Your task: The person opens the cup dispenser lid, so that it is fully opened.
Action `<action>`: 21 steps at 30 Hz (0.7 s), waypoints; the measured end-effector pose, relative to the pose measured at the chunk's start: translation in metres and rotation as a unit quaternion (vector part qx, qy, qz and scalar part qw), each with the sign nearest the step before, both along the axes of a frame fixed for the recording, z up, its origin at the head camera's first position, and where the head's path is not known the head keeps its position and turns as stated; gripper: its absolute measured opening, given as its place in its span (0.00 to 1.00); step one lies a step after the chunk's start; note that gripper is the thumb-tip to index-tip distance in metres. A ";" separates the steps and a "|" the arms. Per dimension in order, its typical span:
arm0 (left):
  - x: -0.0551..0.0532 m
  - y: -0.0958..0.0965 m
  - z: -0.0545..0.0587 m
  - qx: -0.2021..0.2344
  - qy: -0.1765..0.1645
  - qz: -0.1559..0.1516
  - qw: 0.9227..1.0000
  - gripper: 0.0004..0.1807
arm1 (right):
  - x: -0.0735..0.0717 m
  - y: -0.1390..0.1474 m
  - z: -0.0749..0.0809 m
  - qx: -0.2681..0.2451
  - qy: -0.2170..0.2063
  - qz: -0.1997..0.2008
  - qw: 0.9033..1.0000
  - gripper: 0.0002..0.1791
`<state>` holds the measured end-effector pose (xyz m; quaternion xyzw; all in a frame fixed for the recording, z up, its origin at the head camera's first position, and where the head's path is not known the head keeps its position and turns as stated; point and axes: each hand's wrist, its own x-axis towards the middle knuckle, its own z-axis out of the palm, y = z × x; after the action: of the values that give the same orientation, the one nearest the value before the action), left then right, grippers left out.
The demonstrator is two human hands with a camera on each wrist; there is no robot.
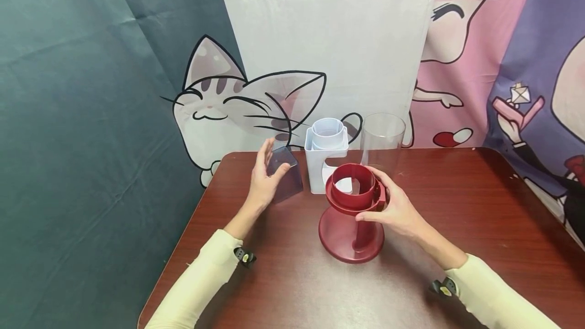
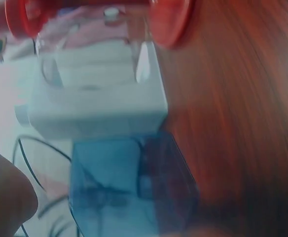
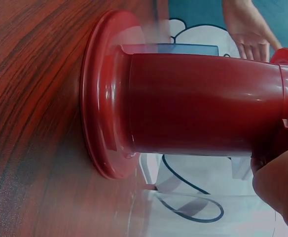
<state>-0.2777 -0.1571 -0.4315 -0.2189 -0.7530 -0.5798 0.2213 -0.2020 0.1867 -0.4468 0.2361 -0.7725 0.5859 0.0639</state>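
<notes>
My right hand [image 1: 398, 208] grips the ring-shaped top of a glossy red stand [image 1: 353, 240], with the thumb on the near side of the ring. A thick red column [image 3: 198, 103] joins the ring to a round base on the table, as the right wrist view shows. My left hand [image 1: 264, 183] has its fingers straight and thumb spread beside a see-through bluish box [image 1: 289, 182]; whether it touches the box I cannot tell. In the left wrist view the same box [image 2: 119, 182] is blurred, and only a thumb-side part of the hand shows.
A white holder [image 1: 316, 169] with a round cup-like top stands between the box and the red stand. Behind the red stand is a clear cylinder [image 1: 383, 138]. Everything stands on a brown wooden table [image 1: 457, 207], with a cartoon-printed curtain [image 1: 274, 39] along its back edge.
</notes>
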 end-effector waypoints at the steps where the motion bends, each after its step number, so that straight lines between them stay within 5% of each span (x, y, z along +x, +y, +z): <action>1: -0.002 -0.005 -0.002 -0.005 -0.011 0.018 1.000 0.48 | 0.000 0.000 0.000 0.001 -0.001 -0.001 1.000 0.59; 9: -0.008 -0.029 -0.021 -0.072 -0.118 0.116 0.984 0.63 | 0.002 0.000 0.001 0.015 -0.003 -0.010 1.000 0.59; 21: -0.015 -0.031 -0.041 -0.098 -0.182 0.167 0.964 0.71 | 0.004 0.005 0.004 0.023 -0.003 -0.065 0.998 0.57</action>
<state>-0.2925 -0.1883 -0.4725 -0.0012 -0.8596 -0.4879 0.1518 -0.1979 0.1920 -0.4424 0.1848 -0.7997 0.5634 0.0941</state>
